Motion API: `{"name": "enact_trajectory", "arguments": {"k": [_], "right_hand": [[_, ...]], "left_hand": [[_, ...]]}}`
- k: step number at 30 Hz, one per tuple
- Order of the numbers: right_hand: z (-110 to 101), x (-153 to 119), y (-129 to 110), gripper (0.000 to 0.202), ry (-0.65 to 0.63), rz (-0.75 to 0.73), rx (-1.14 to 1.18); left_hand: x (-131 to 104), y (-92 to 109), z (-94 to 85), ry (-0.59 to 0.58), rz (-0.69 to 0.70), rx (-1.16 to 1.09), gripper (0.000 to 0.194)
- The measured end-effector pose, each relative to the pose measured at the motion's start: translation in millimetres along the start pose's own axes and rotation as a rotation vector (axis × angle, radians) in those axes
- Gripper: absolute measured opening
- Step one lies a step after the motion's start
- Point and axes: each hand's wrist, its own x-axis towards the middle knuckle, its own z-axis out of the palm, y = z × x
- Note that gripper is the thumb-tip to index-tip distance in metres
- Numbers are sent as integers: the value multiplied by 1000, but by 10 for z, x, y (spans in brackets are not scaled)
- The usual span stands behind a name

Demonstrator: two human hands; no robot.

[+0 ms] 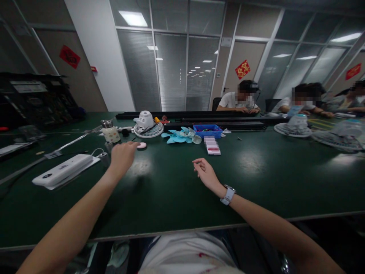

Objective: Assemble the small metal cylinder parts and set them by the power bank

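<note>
My left hand is stretched forward over the left part of the green table, palm down, seen from its back. Its fingertips point right and meet, in this view, a small pink rounded object; whether they grip it or only pass in front of it I cannot tell. The thumb is hidden. My right hand hovers over the middle of the table, loosely curled, with nothing in it. A watch with a pale strap is on that wrist. Beyond this hand lies a pink and white card-like item, partly blurred out.
A patterned bottle, white fan head, blue fan blades and blue bin line the back. A long white device lies left. Black bars cross behind. Several people sit at the far right.
</note>
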Motion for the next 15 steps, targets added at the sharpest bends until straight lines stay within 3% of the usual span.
{"name": "enact_trajectory", "arguments": {"k": [3, 6, 10, 15], "right_hand": [[17, -4, 0, 25, -13, 1, 2], [29, 1, 7, 25, -17, -2, 6], [31, 15, 7, 24, 0, -2, 4], [23, 27, 8, 23, 3, 9, 2]], "left_hand": [[42, -290, -133, -8, -284, 89, 43], [63, -496, -150, -56, -451, 93, 41], [61, -623, -99, -135, -528, 24, 43], [57, -640, -76, -201, -581, -43, 44]]}}
